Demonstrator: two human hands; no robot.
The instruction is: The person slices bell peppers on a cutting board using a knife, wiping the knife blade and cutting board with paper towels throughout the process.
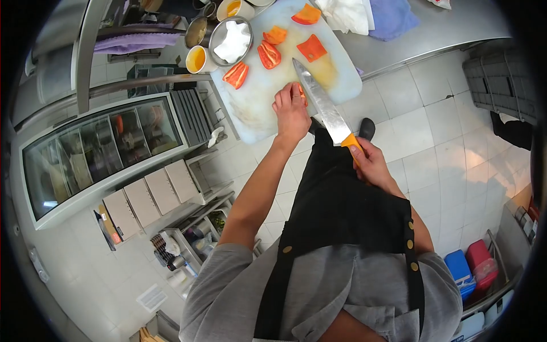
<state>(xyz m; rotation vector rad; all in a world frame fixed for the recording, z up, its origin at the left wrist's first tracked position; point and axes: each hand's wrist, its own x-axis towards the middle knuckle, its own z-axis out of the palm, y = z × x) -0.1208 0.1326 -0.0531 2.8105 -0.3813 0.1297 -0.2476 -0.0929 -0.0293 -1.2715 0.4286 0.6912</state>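
Observation:
My right hand (370,162) is wrapped round the yellow handle of a large kitchen knife (327,107). Its broad blade points away from me, its tip over the white cutting board (245,111). At the board's near edge, my left hand (292,111) has its fingers bent over a red-orange pepper piece (302,96), mostly hidden by them. Farther up the board lie a flat pepper piece (311,48), a ribbed pepper piece (269,55), another orange piece (275,35), one at the far edge (306,15) and one at the left (236,75).
Left of the board stand a metal bowl (247,50) with something white in it and a cup of orange liquid (196,58). White cloth (345,14) and a purple cloth (393,20) lie on the steel counter (450,25). A glass-topped cabinet (102,154) is at left.

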